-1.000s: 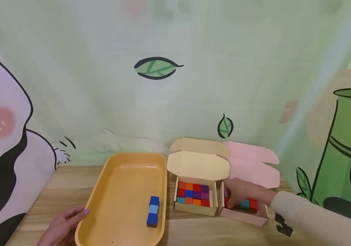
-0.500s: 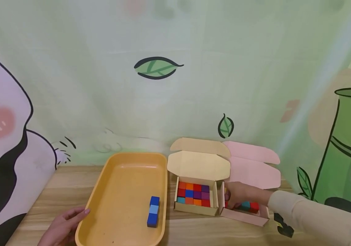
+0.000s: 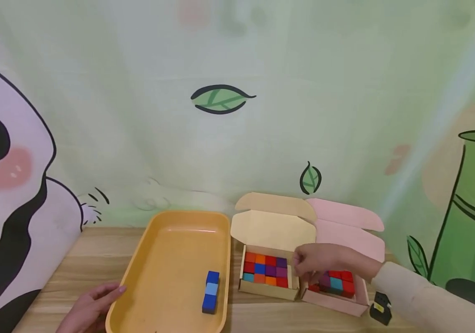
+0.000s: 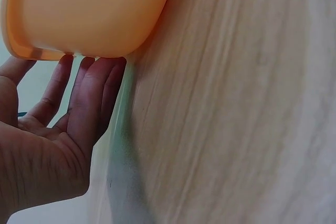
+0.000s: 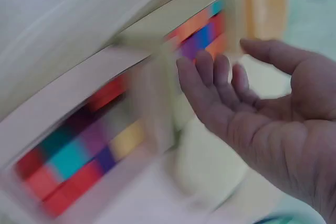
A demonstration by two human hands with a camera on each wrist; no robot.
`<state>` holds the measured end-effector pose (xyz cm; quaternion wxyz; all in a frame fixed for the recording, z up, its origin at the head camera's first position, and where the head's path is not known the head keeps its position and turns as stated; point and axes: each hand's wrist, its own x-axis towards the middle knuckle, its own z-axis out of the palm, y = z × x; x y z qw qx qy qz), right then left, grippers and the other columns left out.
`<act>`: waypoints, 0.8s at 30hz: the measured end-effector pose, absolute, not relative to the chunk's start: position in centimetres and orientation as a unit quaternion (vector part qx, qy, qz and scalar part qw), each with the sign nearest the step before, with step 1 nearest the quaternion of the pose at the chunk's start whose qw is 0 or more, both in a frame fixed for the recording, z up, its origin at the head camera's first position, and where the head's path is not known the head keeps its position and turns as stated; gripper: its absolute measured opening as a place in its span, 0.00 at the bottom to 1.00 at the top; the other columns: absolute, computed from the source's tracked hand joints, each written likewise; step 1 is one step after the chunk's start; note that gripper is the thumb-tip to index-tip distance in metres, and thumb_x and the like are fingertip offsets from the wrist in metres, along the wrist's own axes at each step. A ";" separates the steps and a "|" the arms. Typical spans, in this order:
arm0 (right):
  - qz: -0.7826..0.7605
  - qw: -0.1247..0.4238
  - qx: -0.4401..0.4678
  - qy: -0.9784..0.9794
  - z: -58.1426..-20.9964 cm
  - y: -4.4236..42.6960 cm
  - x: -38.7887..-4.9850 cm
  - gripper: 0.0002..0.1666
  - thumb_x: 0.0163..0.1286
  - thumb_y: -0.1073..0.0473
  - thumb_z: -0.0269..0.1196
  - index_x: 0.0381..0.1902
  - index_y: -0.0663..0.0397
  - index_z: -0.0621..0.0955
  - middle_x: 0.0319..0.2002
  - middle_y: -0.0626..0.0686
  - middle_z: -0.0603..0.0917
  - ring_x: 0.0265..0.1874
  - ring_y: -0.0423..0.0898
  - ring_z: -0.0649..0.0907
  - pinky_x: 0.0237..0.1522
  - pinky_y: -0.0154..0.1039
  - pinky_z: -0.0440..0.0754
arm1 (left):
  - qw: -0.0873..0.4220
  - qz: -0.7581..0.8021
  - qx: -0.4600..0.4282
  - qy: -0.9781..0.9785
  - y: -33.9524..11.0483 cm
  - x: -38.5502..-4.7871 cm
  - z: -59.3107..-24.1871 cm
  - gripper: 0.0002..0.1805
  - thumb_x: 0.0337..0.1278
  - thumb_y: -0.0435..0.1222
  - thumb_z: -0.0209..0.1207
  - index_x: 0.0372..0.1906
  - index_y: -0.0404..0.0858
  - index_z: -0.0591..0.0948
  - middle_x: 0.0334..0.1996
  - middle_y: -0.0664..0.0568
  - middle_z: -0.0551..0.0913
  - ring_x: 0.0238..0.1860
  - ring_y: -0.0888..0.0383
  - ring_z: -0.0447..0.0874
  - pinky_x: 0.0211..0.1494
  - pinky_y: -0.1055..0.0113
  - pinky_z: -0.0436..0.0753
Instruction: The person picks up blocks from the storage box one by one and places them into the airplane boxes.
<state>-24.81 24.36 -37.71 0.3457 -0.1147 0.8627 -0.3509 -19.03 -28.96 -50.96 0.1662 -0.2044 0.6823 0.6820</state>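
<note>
My left hand rests at the left side of a yellow-orange tray, thumb at its rim. In the left wrist view the extended fingers of that hand touch the tray's outer wall. Two dark blue cubes and a light blue cube stand in a row inside. Above the border between a cream box and a pink box is my right hand. The right wrist view shows this hand with loosely bent fingers and nothing visible between them. Coloured cubes fill most of the cream box; others lie in the pink one.
Raised lids, one cream and one pink, stand behind the boxes. A small black object lies right of the pink box. The wooden table ends at a printed cloth.
My right hand has come up out of the pink box and moved left toward the cream box, uncovering more cubes. The left hand stays at the tray. The head view has shifted slightly.
</note>
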 end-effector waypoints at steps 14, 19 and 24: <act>-0.177 0.254 -0.386 0.869 -38.6 6.8 -26.7 0.10 0.71 0.62 0.66 0.49 0.53 0.84 0.43 0.46 0.86 0.34 0.34 0.81 0.36 0.25 0.81 | 0.164 0.670 -0.196 0.696 -28.8 -19.2 -50.6 0.38 0.65 0.51 0.66 0.66 0.27 0.72 0.42 0.49 0.87 0.42 0.53 0.87 0.46 0.50 0.89; -0.098 0.213 -0.393 0.889 -41.4 3.6 -27.3 0.12 0.69 0.61 0.66 0.49 0.54 0.86 0.42 0.45 0.86 0.37 0.35 0.78 0.39 0.23 0.75 | 0.161 0.671 -0.197 0.696 -28.9 -19.2 -50.8 0.34 0.65 0.50 0.66 0.64 0.29 0.75 0.41 0.51 0.87 0.41 0.55 0.87 0.45 0.52 0.89; -0.014 0.194 -0.358 0.913 -43.0 1.8 -27.7 0.11 0.66 0.61 0.66 0.24 0.55 0.80 0.21 0.43 0.73 0.20 0.38 0.68 0.23 0.27 0.64 | 0.156 0.671 -0.185 0.701 -28.9 -19.2 -50.9 0.35 0.67 0.49 0.65 0.65 0.27 0.73 0.42 0.50 0.88 0.42 0.54 0.87 0.45 0.51 0.89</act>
